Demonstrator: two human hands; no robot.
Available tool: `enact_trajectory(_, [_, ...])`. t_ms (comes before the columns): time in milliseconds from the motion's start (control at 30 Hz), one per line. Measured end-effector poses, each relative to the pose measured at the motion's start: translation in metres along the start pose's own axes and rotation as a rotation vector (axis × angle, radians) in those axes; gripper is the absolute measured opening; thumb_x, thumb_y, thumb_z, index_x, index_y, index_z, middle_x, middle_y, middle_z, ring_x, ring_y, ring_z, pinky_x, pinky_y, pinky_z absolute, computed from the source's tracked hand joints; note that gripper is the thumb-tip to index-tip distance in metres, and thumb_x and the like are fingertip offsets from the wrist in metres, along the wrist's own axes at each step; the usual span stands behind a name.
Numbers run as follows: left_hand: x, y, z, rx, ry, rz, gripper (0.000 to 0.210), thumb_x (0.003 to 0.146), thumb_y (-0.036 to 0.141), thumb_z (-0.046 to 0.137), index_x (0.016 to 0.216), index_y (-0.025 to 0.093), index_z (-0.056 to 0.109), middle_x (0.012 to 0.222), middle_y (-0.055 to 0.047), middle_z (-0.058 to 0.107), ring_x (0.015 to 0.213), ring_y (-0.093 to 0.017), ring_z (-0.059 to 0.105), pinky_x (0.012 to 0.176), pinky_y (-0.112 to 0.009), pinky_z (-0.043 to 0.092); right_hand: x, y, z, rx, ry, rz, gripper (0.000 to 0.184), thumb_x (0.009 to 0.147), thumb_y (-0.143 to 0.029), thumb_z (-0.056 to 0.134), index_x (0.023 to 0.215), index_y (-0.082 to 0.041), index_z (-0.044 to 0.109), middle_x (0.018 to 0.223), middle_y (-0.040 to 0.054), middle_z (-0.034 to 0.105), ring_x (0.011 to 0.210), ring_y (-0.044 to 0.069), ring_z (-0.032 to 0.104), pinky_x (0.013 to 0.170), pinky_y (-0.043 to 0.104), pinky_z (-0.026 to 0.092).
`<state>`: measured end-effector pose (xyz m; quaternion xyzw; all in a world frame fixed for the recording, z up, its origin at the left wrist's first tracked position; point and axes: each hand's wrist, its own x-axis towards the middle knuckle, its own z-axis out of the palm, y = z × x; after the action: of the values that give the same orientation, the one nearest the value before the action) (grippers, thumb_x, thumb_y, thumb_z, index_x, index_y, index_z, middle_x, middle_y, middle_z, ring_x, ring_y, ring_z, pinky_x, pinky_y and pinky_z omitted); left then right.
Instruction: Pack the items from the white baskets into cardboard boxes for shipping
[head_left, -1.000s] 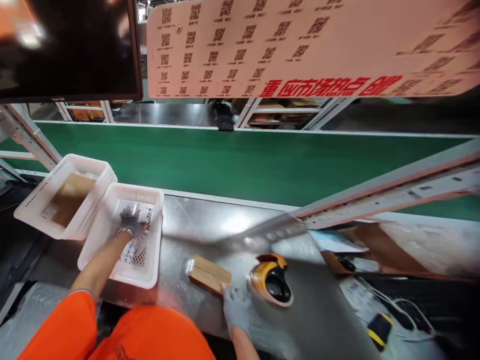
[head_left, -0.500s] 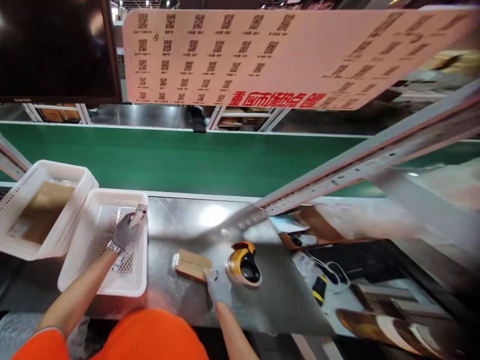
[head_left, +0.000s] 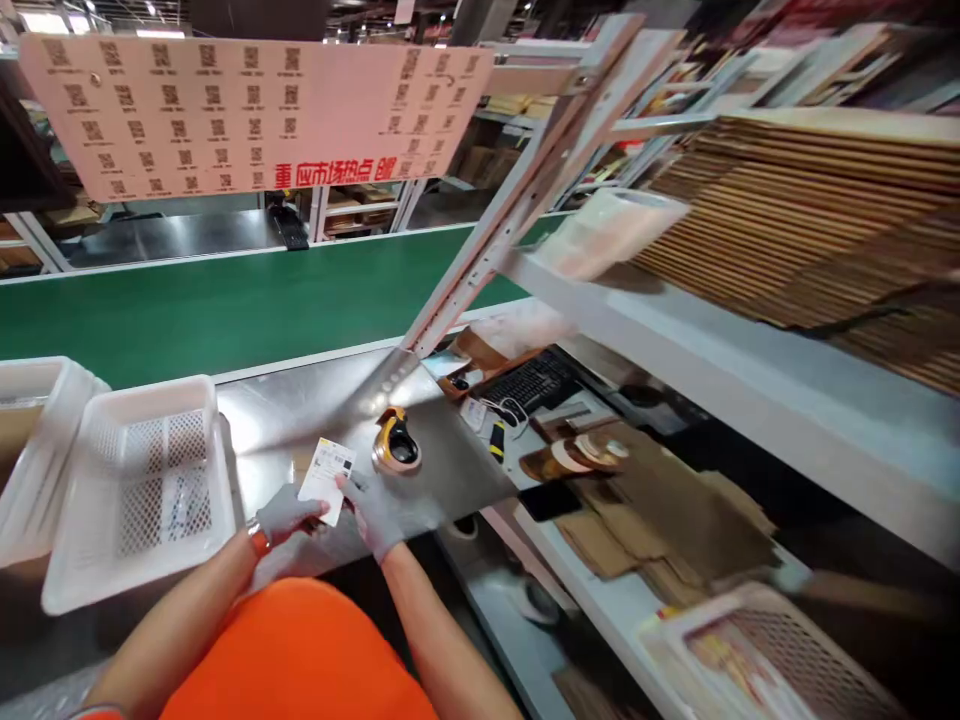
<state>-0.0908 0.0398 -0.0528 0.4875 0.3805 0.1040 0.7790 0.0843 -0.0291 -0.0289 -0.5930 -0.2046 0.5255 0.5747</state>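
**Label card held over the counter**

My left hand (head_left: 281,513) and right hand (head_left: 379,510), both gloved, have fingers clamped on a small printed card (head_left: 327,480), above the steel counter (head_left: 300,415), between the white basket (head_left: 139,490) and tape dispenser (head_left: 396,452).

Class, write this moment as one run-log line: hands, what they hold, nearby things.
left hand: holds label card | right hand: touches card | near: tape dispenser, white basket, steel table

Two bare forearms reach forward from orange sleeves, both hands in grey gloves. The left hand (head_left: 283,512) pinches with thumb and fingers, a watch at its wrist. The right hand (head_left: 377,511) sits just beside it, fingers curled.
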Motion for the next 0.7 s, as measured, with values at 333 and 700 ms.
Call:
enact_trajectory(333, [0.016, 0.005, 0.096, -0.254, 0.334, 0.056, 0.047, 0.077, 0.039, 0.101, 0.106, 0.006, 0.085, 0.102, -0.021, 0.088, 0.078, -0.026, 0.081, 0.068, -0.034, 0.061, -0.052, 0.01, -0.074, 0.22, -0.06, 0.09, 0.058, 0.062, -0.072, 0.105, 0.086, -0.022, 0.086, 0.093, 0.013, 0.088, 0.101, 0.036, 0.084, 0.088, 0.046, 0.066])
enact_trajectory(700, [0.036, 0.002, 0.224, -0.253, 0.374, -0.02, 0.031, 0.085, 0.028, 0.09, 0.109, 0.009, 0.084, 0.09, -0.015, 0.087, 0.071, -0.024, 0.08, 0.069, -0.034, 0.063, -0.083, 0.012, -0.192, 0.286, 0.027, 0.024, 0.061, 0.056, -0.07, 0.109, 0.089, -0.023, 0.091, 0.091, 0.0092, 0.089, 0.085, 0.027, 0.083, 0.084, 0.041, 0.068])
